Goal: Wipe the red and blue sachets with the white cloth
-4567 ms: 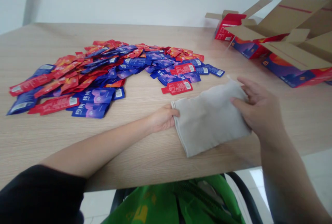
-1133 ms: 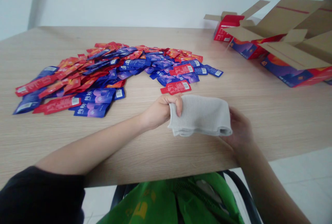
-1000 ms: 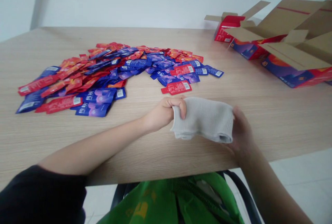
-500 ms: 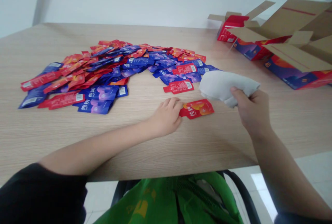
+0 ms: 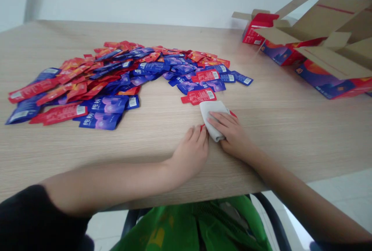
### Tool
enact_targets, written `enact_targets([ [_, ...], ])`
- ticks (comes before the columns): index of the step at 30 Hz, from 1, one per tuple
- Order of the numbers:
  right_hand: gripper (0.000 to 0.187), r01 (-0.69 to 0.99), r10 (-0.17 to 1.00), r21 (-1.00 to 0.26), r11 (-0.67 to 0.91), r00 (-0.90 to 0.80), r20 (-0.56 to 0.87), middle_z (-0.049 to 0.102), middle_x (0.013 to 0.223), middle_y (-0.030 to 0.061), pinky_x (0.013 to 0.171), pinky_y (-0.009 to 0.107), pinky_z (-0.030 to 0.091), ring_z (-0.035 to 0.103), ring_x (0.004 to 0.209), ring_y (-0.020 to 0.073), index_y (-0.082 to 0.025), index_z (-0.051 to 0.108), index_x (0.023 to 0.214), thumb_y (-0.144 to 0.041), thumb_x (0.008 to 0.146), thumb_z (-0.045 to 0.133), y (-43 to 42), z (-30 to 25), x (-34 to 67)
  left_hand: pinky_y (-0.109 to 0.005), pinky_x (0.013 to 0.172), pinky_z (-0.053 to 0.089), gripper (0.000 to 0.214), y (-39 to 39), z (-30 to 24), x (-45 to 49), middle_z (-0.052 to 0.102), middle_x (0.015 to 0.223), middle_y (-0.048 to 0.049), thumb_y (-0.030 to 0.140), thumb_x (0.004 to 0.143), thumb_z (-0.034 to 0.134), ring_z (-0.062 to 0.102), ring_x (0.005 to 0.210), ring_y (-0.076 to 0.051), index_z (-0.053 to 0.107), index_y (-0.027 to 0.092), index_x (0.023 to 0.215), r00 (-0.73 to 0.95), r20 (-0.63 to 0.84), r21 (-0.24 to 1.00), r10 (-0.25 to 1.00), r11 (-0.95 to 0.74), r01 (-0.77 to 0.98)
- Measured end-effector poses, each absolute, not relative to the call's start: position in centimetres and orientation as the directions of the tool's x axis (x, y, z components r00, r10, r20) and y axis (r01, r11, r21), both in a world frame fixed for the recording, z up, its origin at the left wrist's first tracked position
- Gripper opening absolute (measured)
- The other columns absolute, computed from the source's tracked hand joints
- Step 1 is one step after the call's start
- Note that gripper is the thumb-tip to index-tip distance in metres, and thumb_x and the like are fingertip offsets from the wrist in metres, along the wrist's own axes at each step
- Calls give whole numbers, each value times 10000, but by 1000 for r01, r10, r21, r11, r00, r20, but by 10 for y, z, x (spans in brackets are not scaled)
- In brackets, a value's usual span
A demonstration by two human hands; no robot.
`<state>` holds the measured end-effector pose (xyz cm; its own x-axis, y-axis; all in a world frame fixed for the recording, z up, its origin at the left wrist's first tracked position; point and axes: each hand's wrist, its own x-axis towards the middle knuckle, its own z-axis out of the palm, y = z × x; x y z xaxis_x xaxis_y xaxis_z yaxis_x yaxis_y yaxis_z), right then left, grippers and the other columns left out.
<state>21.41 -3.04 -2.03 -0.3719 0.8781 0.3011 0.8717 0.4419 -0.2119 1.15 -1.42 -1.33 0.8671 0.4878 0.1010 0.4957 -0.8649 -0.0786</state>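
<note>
A red drink pouch (image 5: 233, 114) lies flat on the table near the front, mostly covered, with only a corner and a bit of its narrow end showing. My left hand (image 5: 190, 149) has its fingers closed on that narrow end, holding it against the tabletop. A folded white cloth (image 5: 211, 108) sits over the pouch, and my right hand (image 5: 236, 131) grips the cloth and presses it down. Just behind the cloth is another red pouch (image 5: 199, 96), lying with its barcode side up.
A wide heap of red and purple pouches (image 5: 116, 73) curves across the left and middle of the wooden table (image 5: 162, 142). At the back right stand a small red carton (image 5: 256, 30) and larger open cartons (image 5: 325, 80) with raised flaps. The table's front edge is close to my lap.
My right hand has brought the cloth left and down onto the red pouch, folding it smaller. The left hand stays at the pouch's narrow end. The view has shifted slightly.
</note>
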Motion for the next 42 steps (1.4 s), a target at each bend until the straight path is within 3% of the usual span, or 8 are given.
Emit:
enact_targets([
  [5,606,865,870,-186,466,-410,273,446,1497,120,1149,497,296,386,1379,263,-140,515,1382,-117,777,493,-35,-16,213,-452,1023,445,471,-13,-10,14,516,1398,-240,244,964,373,491,1296,-342,544,-19,1316,880,75,-173,469,-863,475],
  [10,615,866,890,-241,437,-377,258,493,1457,136,1118,519,340,439,1343,300,-148,525,1368,-391,811,619,-43,-5,209,-435,1025,454,483,-14,-11,15,489,1425,-234,245,955,391,504,1299,-337,521,-12,1343,852,54,-167,521,-836,522],
  [14,275,887,925,-337,317,-211,315,660,1257,107,1033,473,438,592,1177,257,-188,670,1080,-329,886,534,-44,0,204,-428,1037,447,484,-16,-11,15,459,1448,-227,215,938,394,462,1338,-329,516,-8,1349,861,41,-167,507,-846,506],
  [17,189,916,935,-329,231,-115,336,684,1155,125,957,466,481,629,1081,279,-191,642,921,-351,849,572,-43,0,195,-424,1058,429,485,-14,-10,14,448,1455,-229,248,936,406,430,1363,-327,542,-6,1326,877,51,-157,478,-863,480],
  [25,613,954,941,-150,259,-214,263,502,1407,189,1085,519,356,470,1283,345,-125,513,1338,-311,761,604,-45,-6,184,-451,1071,410,527,-13,-8,15,438,1453,-262,255,929,395,449,1344,-347,491,-38,1356,878,20,-133,479,-869,477],
  [32,567,918,921,-249,310,-225,319,571,1372,165,1081,487,402,523,1267,292,-88,559,1303,-94,741,479,-36,-17,206,-448,1086,391,575,-11,-9,14,431,1460,-264,286,918,396,438,1349,-356,444,-50,1383,888,52,-126,457,-879,460],
  [38,670,893,860,-389,228,2,510,637,1294,108,992,422,493,602,1179,238,-178,548,1318,-9,681,426,-40,3,222,-441,1058,413,542,-13,-8,16,455,1440,-268,255,920,396,459,1331,-353,467,-49,1363,880,49,-163,472,-866,473],
  [42,714,879,839,-261,399,-236,490,541,1416,101,1094,472,387,471,1327,246,-200,509,1365,-10,681,436,-54,0,212,-446,1036,423,517,-14,-6,17,494,1403,-266,250,928,397,467,1318,-359,492,-47,1340,881,51,-160,471,-866,473],
])
